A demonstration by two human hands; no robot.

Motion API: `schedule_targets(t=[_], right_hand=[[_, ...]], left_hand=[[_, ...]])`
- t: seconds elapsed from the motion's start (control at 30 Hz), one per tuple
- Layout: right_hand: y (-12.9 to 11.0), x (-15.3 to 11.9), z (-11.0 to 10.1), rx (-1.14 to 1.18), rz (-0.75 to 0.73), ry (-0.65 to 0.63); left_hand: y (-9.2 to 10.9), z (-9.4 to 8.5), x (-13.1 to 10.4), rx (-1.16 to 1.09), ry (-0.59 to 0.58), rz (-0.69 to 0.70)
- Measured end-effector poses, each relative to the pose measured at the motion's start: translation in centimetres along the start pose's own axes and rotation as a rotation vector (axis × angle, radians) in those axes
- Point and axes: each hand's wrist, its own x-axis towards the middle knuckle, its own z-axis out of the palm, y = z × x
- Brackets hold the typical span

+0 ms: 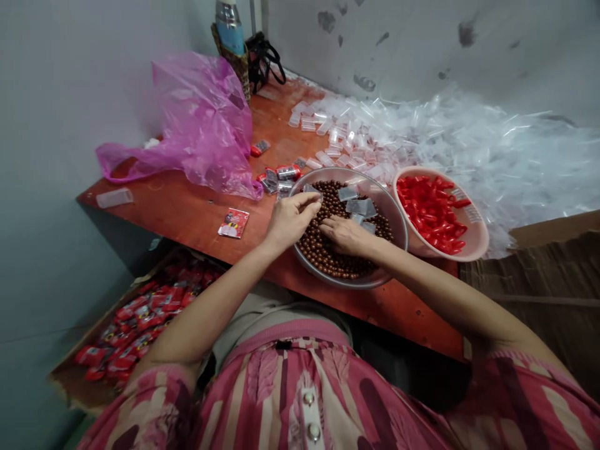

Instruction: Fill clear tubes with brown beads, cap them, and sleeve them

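A metal bowl [398, 232] full of round brown beads [323, 259] stands in front of me on the table. Over its left rim, my left hand [291, 220] pinches a small clear plastic case [311, 190]. My right hand [345, 235] reaches into the bowl with its fingers curled down among the beads; its fingertips are hidden, so what they grip cannot be made out. Several more clear cases [360, 207] lie on top of the beads, just beyond my right hand.
Right of the bowl sits a pink basket [478, 240] of red plastic pieces [434, 212]. Behind spreads a big heap of clear cases [469, 137]. A pink bag [201, 125], filled packs [285, 174] and a printed red card [233, 223] lie left. A carton [70, 381] holds red packets below.
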Motion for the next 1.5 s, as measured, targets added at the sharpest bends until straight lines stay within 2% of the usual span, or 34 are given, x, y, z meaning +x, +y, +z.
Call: schedule_targets(t=[0.07,0.23,0.33,0.4,0.47,0.6,0.77,0.87,0.93,1.0,1.1,1.2,1.3,1.37,1.5], right_hand=[[-0.2,-0.1,0.0,0.246,0.073,0.024],[0.5,-2.0,-1.1,1.012,0.248,0.271],[0.4,-2.9,-1.6,1.373,0.288,0.367],[0.1,-3.1,-1.8,1.487,0.301,0.433],[-0.2,-3.2,-1.9,1.496,0.300,0.493],[-0.5,-3.5,-1.9,1.340,0.311,0.633],[-0.4,-4.5,-2.0,1.144,0.308,0.748],[-0.7,-4.7,-2.7,1.015,0.293,0.801],[-1.0,-4.5,-3.6,0.912,0.232,0.803],[-1.0,-4.2,-4.7,0.866,0.141,0.744],[-0.3,-3.6,-5.7,0.998,0.092,0.636],[1.0,-2.7,-5.7,1.103,0.179,0.633],[2.2,-1.7,-5.0,0.967,0.248,0.617],[2.7,-1.2,-4.6,0.860,0.277,0.583],[3.5,-1.3,-4.4,0.749,0.356,0.575]], left_hand=[[0.1,0.1,-0.1,-0.019,0.016,0.001],[1.4,-0.1,-0.6,0.078,0.030,0.057],[2.0,0.2,-1.0,0.098,-0.092,0.020],[2.2,0.5,-1.2,0.069,-0.207,-0.011],[2.1,0.9,-1.2,0.056,-0.280,-0.001],[1.7,1.6,-0.9,-0.106,-0.309,0.000],[1.6,2.0,-0.8,-0.507,-0.341,-0.247],[1.8,2.0,-0.9,-0.608,-0.323,-0.319],[2.0,1.7,-1.0,-0.615,-0.320,-0.293],[2.2,1.2,-1.1,-0.606,-0.286,-0.219],[2.9,-0.2,-1.1,-0.533,-0.165,-0.106],[3.6,-1.8,-1.1,-0.439,-0.068,-0.050],[4.0,-2.7,-1.2,-0.356,-0.036,0.012],[3.9,-2.7,-1.1,-0.315,-0.021,0.058],[3.2,-1.7,-1.0,-0.313,-0.078,0.089]])
